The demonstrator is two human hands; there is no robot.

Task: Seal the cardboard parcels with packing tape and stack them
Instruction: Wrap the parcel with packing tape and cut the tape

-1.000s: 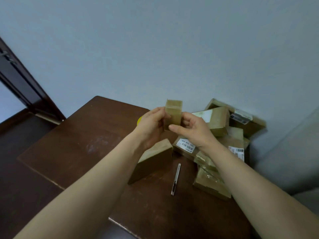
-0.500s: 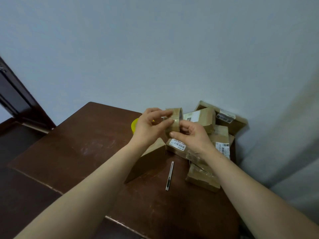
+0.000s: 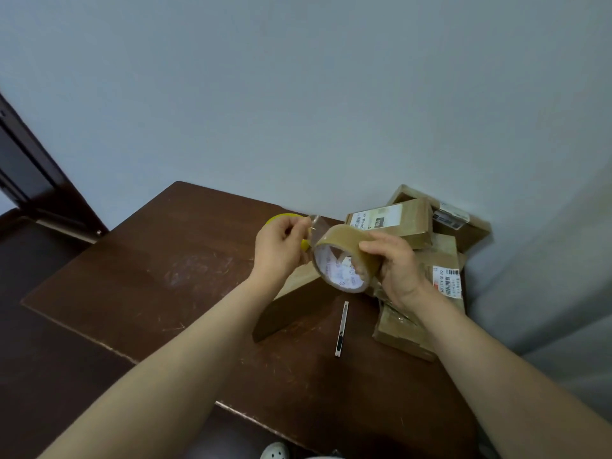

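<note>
Dark surface [image 3: 149,286], pale wall [image 3: 298,94], parcels [image 3: 404,223] right of tape roll [image 3: 344,240], R hand [image 3: 400,270] grips roll, L hand [image 3: 278,250] pinches tape end [image 3: 318,223], newly peeled free.

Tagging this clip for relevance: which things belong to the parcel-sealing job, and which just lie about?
In the job: tape roll in the right hand; its free end pinched by the left hand; piled parcels; lone parcel below the hands; box cutter, likely for cutting.
Lying about: yellow object behind the left hand, mostly hidden; shoe below the table edge.
</note>
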